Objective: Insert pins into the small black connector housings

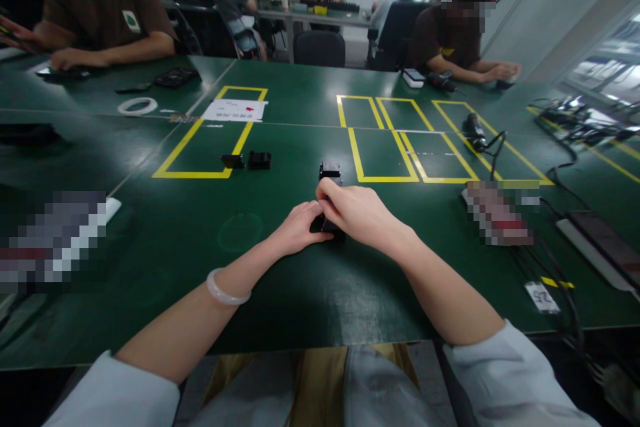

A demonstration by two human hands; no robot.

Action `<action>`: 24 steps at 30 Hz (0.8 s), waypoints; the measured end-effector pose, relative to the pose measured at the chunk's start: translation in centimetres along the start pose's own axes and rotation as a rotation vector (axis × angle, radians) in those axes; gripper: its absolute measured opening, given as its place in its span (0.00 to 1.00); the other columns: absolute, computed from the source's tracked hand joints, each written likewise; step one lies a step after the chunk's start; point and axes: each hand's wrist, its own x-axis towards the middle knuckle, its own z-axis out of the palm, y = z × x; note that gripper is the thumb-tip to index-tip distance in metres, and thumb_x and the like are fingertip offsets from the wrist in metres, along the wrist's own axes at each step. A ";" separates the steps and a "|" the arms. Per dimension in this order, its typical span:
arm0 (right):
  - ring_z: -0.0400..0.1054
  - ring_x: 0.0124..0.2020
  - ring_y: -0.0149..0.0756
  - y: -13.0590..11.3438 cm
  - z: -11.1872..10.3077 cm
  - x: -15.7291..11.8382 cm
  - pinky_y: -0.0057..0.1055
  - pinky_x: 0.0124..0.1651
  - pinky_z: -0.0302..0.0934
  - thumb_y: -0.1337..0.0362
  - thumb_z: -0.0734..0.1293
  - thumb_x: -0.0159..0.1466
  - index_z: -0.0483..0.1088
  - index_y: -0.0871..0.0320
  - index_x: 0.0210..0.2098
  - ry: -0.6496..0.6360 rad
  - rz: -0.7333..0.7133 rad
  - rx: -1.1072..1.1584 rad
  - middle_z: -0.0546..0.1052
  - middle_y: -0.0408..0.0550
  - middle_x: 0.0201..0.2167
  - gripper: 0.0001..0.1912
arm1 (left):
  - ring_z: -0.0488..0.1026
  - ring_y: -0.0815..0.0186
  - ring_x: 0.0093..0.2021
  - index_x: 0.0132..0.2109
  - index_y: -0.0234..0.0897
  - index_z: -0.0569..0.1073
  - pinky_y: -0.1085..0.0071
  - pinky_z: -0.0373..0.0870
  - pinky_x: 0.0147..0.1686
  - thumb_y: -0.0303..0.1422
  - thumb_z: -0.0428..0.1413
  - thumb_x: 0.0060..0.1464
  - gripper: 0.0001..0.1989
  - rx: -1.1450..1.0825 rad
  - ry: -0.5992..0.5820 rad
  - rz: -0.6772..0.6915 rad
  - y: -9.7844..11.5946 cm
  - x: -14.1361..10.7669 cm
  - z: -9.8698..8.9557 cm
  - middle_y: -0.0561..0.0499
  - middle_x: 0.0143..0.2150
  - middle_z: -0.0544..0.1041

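In front of me on the green table, a small black plastic part (333, 228) is mostly covered by my hands. My left hand (299, 225) grips it from the left, thumb low at the near side and fingers on top. Over its upper side my right hand (361, 213) is closed in a pinch; what its fingertips hold is hidden. Just beyond the fingers stands a black piece (330, 170); whether it joins the held part I cannot tell. Farther left lie an upright black plate (233, 161) and a black block (259, 160).
Yellow tape outlines (385, 179) mark the table. A printed sheet (235, 110) and a white tape roll (137, 106) lie at far left. Right are a black corded tool (475, 132), a blurred phone-like device (497, 213) and cables (570, 147). Co-workers sit opposite.
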 end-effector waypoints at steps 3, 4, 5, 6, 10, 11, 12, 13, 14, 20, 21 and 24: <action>0.71 0.33 0.34 -0.1 -0.1 0.0 0.29 0.31 0.47 0.63 0.55 0.71 0.64 0.57 0.47 0.006 -0.003 0.010 0.78 0.45 0.36 0.10 | 0.70 0.49 0.56 0.53 0.39 0.72 0.53 0.66 0.56 0.43 0.64 0.52 0.23 0.005 -0.004 0.004 -0.1 0.0 0.1 0.44 0.56 0.74; 0.71 0.33 0.34 -0.1 -0.1 0.0 0.29 0.31 0.47 0.63 0.55 0.71 0.64 0.57 0.47 0.007 -0.002 0.012 0.78 0.45 0.36 0.10 | 0.70 0.49 0.56 0.52 0.39 0.72 0.53 0.66 0.56 0.43 0.63 0.53 0.23 0.004 -0.009 0.005 -0.1 0.0 0.1 0.45 0.55 0.74; 0.71 0.33 0.34 -0.1 -0.1 0.0 0.29 0.31 0.48 0.61 0.55 0.71 0.64 0.57 0.47 0.005 -0.001 0.014 0.78 0.45 0.35 0.10 | 0.70 0.49 0.56 0.52 0.39 0.72 0.53 0.66 0.56 0.43 0.63 0.53 0.22 0.001 -0.013 0.006 -0.2 0.0 0.1 0.45 0.55 0.75; 0.71 0.33 0.35 -0.1 -0.1 0.0 0.29 0.31 0.48 0.59 0.55 0.72 0.65 0.57 0.47 0.003 0.003 0.008 0.78 0.46 0.35 0.11 | 0.70 0.49 0.56 0.52 0.39 0.72 0.53 0.66 0.56 0.43 0.63 0.53 0.22 -0.002 -0.016 0.005 -0.2 0.0 0.1 0.45 0.55 0.75; 0.70 0.32 0.35 -0.1 0.0 0.1 0.29 0.31 0.47 0.60 0.54 0.72 0.65 0.57 0.47 -0.010 0.012 -0.003 0.78 0.46 0.34 0.12 | 0.70 0.48 0.57 0.55 0.39 0.71 0.52 0.65 0.57 0.41 0.64 0.52 0.25 -0.006 -0.004 0.013 -0.2 0.0 0.1 0.44 0.57 0.74; 0.70 0.32 0.34 -0.1 0.0 0.1 0.29 0.31 0.47 0.61 0.54 0.72 0.65 0.57 0.47 -0.010 0.010 0.001 0.78 0.46 0.34 0.12 | 0.70 0.48 0.58 0.55 0.38 0.70 0.52 0.65 0.57 0.41 0.64 0.52 0.25 -0.006 -0.001 0.017 -0.2 0.0 0.1 0.43 0.57 0.73; 0.70 0.32 0.34 -0.1 0.0 0.1 0.28 0.31 0.47 0.61 0.54 0.72 0.65 0.57 0.47 -0.010 0.008 0.007 0.78 0.46 0.35 0.11 | 0.70 0.48 0.58 0.55 0.38 0.70 0.52 0.65 0.57 0.41 0.64 0.52 0.25 -0.005 0.003 0.018 -0.2 0.0 0.1 0.43 0.57 0.73; 0.70 0.32 0.34 -0.1 0.0 0.1 0.28 0.31 0.47 0.62 0.54 0.72 0.64 0.57 0.47 -0.008 0.005 0.015 0.78 0.46 0.35 0.11 | 0.70 0.48 0.58 0.55 0.38 0.70 0.52 0.65 0.57 0.41 0.64 0.52 0.25 -0.005 0.005 0.018 -0.1 0.0 0.1 0.43 0.58 0.73; 0.70 0.32 0.33 -0.1 0.0 0.0 0.28 0.31 0.48 0.62 0.54 0.71 0.64 0.57 0.47 -0.002 0.003 0.024 0.78 0.46 0.36 0.11 | 0.70 0.48 0.57 0.55 0.38 0.70 0.52 0.65 0.57 0.41 0.64 0.52 0.26 -0.006 0.009 0.016 -0.1 0.0 0.1 0.43 0.57 0.73; 0.70 0.32 0.34 0.1 0.1 0.0 0.28 0.32 0.48 0.59 0.55 0.72 0.65 0.57 0.46 0.009 0.006 0.026 0.78 0.46 0.34 0.12 | 0.71 0.49 0.56 0.53 0.39 0.71 0.53 0.66 0.56 0.40 0.63 0.53 0.22 -0.015 -0.002 0.020 0.1 0.0 0.0 0.45 0.55 0.75; 0.70 0.32 0.34 0.1 0.1 0.0 0.28 0.32 0.48 0.59 0.55 0.72 0.65 0.57 0.46 0.006 0.009 0.021 0.78 0.46 0.34 0.12 | 0.71 0.49 0.56 0.53 0.38 0.71 0.52 0.66 0.56 0.40 0.63 0.53 0.23 -0.011 0.001 0.016 0.1 0.0 0.0 0.44 0.55 0.75; 0.69 0.31 0.33 0.1 0.1 0.0 0.28 0.32 0.48 0.61 0.54 0.72 0.64 0.57 0.47 0.005 0.008 0.026 0.78 0.45 0.34 0.11 | 0.70 0.48 0.56 0.54 0.38 0.71 0.52 0.66 0.56 0.41 0.64 0.52 0.24 0.005 0.007 0.005 0.0 0.0 0.1 0.43 0.56 0.74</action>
